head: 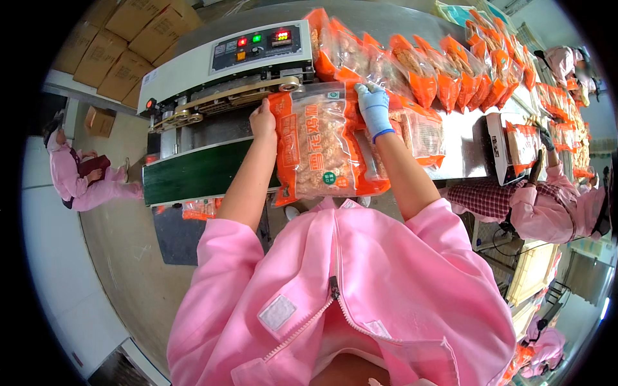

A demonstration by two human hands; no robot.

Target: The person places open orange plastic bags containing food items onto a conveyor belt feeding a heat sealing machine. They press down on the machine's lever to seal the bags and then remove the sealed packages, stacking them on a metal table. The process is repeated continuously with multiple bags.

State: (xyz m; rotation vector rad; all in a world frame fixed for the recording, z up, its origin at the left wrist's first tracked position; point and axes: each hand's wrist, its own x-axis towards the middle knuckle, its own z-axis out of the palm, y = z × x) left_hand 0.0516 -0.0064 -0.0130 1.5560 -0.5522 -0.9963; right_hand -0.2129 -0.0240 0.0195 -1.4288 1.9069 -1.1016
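An orange-and-clear plastic food bag (pixel 318 144) with breaded pieces inside lies in front of me, its printed side up. My bare left hand (pixel 263 118) grips its left top corner, close to the belt of a band sealing machine (pixel 227 62). My right hand (pixel 372 108), in a light blue glove, holds the bag's right top edge. Under and beside my right forearm lie more filled bags (pixel 422 135), partly covered. A row of similar bags (pixel 425 72) leans along the steel table (pixel 463 140) behind them.
The sealer's green conveyor belt (pixel 198 171) runs at the left. Cardboard boxes (pixel 135 29) are stacked beyond the machine. At right a co-worker's gloved hands (pixel 540 154) touch a bag on a white scale (pixel 497 149). Another person (pixel 79 173) sits at far left.
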